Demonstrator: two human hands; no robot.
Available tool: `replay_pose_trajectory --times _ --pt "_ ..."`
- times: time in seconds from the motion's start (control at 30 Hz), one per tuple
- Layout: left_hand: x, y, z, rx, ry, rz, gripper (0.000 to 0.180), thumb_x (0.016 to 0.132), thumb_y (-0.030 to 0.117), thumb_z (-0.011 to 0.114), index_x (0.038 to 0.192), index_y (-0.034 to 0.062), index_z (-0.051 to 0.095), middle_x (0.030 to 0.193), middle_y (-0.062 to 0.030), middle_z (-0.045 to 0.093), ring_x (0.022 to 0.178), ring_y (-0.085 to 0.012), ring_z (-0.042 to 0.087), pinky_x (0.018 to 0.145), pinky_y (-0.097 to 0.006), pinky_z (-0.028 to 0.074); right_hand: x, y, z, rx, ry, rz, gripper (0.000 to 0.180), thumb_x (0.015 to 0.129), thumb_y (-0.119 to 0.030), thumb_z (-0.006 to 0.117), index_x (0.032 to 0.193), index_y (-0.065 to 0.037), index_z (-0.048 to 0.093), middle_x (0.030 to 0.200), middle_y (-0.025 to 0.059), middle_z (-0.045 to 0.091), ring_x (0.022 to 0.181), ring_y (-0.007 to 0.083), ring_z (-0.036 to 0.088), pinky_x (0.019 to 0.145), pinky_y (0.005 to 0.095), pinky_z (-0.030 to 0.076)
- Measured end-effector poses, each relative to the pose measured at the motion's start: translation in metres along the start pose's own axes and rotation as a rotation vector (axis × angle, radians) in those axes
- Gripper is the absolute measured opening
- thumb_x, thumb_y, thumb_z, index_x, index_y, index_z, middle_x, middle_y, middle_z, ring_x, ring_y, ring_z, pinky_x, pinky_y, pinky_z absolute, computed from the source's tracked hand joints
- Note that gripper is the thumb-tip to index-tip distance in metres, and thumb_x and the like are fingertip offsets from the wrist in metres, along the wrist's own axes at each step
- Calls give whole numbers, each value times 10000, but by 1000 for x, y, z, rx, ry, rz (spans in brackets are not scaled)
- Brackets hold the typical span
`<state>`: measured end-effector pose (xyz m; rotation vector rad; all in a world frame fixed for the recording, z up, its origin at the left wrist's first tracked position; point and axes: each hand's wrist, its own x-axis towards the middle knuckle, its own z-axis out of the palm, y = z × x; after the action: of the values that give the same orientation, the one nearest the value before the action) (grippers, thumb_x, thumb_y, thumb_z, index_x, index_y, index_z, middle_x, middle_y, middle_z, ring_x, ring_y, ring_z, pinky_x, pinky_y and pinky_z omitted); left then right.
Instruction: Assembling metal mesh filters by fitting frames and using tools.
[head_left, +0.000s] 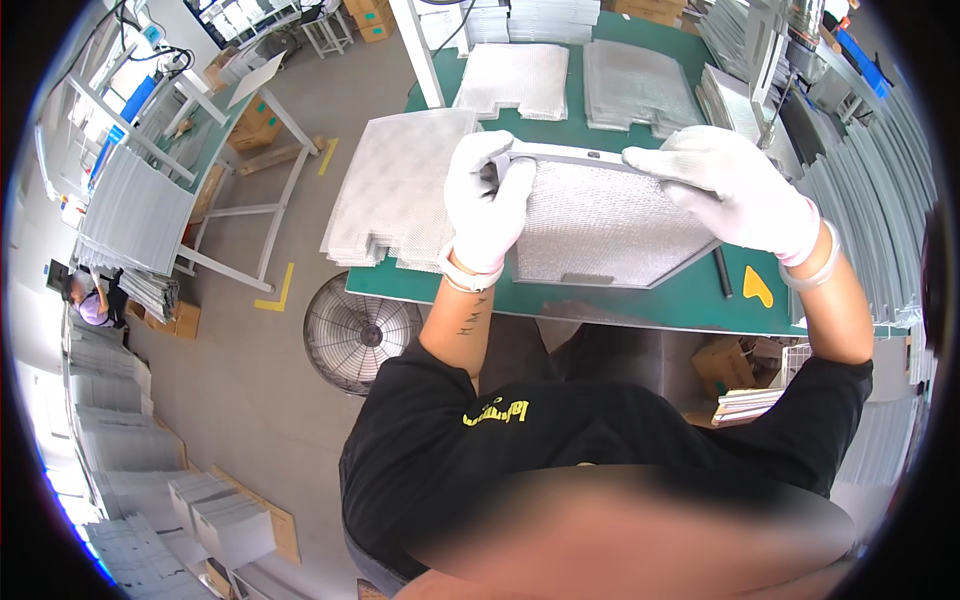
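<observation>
Both hands wear white gloves and hold a framed metal mesh filter panel (600, 225), tilted over the green table. My left hand (487, 200) is closed on its upper left corner, thumb on the near side. At the upper right edge, my right hand (715, 185) pinches the frame between fingers and thumb; part of that corner is hidden behind the glove. A small slot shows in the frame's top bar. Beside the panel's lower right lie a black rod-like tool (722, 272) and a flat yellow piece (757, 287).
Notched mesh sheets lie stacked at the left (400, 180), with further stacks at the back (515, 80) and back right (640, 85). Grey frames (870, 210) crowd the right side. Left of the green table (640, 310), a round floor fan (362, 333) stands low.
</observation>
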<state>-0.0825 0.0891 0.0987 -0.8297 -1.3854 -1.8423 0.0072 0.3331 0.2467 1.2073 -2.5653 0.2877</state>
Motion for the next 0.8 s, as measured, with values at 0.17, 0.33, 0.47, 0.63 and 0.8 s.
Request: replay_pose_trajectory --times 0.17,0.33,0.47,0.63,0.8 --pt "-5 -5 -7 48 -64 -17 282 913 -16 622 1184 -18 544 1043 -78 591 878 -128 586 800 -257 494 -6 -13 -6 -249 99 -8 458 856 -104 661 1314 -91 633 957 138 631 897 328 615 850 398 497" --pt "0 -10 -16 321 -23 70 297 946 1 560 1232 -29 484 984 -85 572 799 -125 549 751 -272 487 -100 5 39 82 1050 463 284 941 17 561 1211 23 649 1085 137 694 990 221 669 896 334 521" --pt "45 12 -2 330 -160 67 312 968 -31 470 1277 7 480 1161 -106 547 952 -131 543 862 -244 454 -233 63 145 -383 281 994 557 881 -213 668 1389 -40 520 1191 207 613 1140 382 592 986 459 483" --pt "103 50 75 143 -935 575 289 903 67 642 1190 51 613 1008 -89 664 894 -216 673 745 -329 537 -248 67 212 -398 -84 1371 498 916 -256 599 1379 -90 521 1090 195 609 966 366 646 852 479 539" --pt "28 12 156 356 -1209 881 369 835 137 578 1194 194 643 708 -19 504 650 -215 531 618 -344 449 -254 84 221 -341 -89 1356 516 958 -157 503 1465 -92 432 1082 223 636 869 358 668 776 448 551"
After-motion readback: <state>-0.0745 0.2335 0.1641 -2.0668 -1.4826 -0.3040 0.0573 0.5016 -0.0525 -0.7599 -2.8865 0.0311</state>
